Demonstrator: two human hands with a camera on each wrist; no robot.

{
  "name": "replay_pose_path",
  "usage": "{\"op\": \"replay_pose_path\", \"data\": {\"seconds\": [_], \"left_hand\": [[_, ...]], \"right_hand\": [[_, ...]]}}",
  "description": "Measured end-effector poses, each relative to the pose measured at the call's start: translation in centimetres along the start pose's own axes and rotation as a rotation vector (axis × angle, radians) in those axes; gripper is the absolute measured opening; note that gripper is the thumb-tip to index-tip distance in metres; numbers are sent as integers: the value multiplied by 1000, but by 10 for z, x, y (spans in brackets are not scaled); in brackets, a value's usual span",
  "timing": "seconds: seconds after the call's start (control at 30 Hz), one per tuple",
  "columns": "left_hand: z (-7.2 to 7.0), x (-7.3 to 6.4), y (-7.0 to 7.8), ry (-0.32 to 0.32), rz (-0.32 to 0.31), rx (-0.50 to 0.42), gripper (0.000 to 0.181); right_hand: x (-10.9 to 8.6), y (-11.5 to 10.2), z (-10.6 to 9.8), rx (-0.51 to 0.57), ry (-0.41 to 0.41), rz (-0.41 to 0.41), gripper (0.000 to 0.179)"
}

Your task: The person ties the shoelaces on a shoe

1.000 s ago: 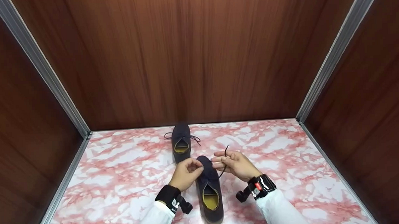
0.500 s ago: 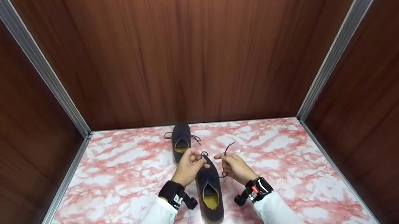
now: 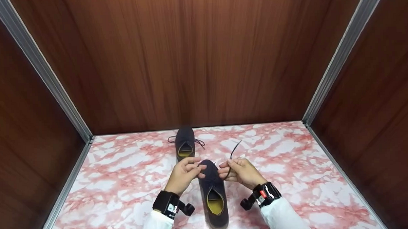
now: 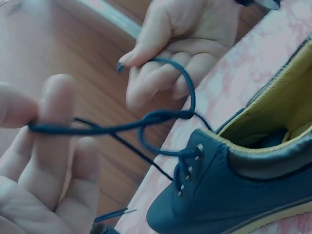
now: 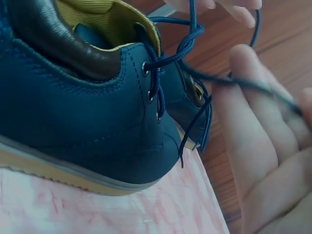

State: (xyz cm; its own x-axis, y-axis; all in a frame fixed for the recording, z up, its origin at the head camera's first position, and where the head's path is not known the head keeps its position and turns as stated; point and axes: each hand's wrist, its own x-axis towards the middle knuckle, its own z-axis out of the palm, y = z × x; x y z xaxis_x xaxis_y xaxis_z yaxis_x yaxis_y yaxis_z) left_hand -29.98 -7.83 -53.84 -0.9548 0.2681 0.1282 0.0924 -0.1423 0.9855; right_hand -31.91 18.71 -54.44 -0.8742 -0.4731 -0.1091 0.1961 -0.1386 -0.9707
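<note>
A dark blue shoe (image 3: 214, 209) with a yellow lining stands between my hands, toe pointing away. My left hand (image 3: 182, 176) is left of its toe and pinches one lace between thumb and finger; in the left wrist view that lace (image 4: 92, 129) is stretched taut. On the right, my right hand (image 3: 243, 170) pinches the other lace (image 3: 235, 149), whose end sticks up above the fingers. The laces cross in a loose knot (image 4: 158, 117) above the eyelets, apart from the tongue. The left hand hides part of the toe in the head view.
A matching shoe (image 3: 184, 137) stands farther back, its laces tied in a bow. Brown wood-grain panels (image 3: 188, 60) with metal corner rails (image 3: 344, 55) enclose the red-and-white marbled surface (image 3: 124, 178) on the left, right and back.
My left hand rose over the toe, where a small lace loop showed, then drew back to the left. The right hand keeps its lace, with more of the end upright now.
</note>
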Motion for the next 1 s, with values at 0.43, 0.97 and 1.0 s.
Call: {"op": "replay_pose_path", "data": {"seconds": [0.43, 0.97, 1.0], "left_hand": [[-2, -11, -8, 107, -84, -204, 11], [1, -12, -28, 368, -142, -416, 20], [1, -12, -29, 383, -139, -421, 20]], "right_hand": [[6, 10, 19, 13, 175, -69, 42], [6, 18, 18, 313, 318, -64, 42], [6, 20, 17, 325, 333, -64, 40]]}}
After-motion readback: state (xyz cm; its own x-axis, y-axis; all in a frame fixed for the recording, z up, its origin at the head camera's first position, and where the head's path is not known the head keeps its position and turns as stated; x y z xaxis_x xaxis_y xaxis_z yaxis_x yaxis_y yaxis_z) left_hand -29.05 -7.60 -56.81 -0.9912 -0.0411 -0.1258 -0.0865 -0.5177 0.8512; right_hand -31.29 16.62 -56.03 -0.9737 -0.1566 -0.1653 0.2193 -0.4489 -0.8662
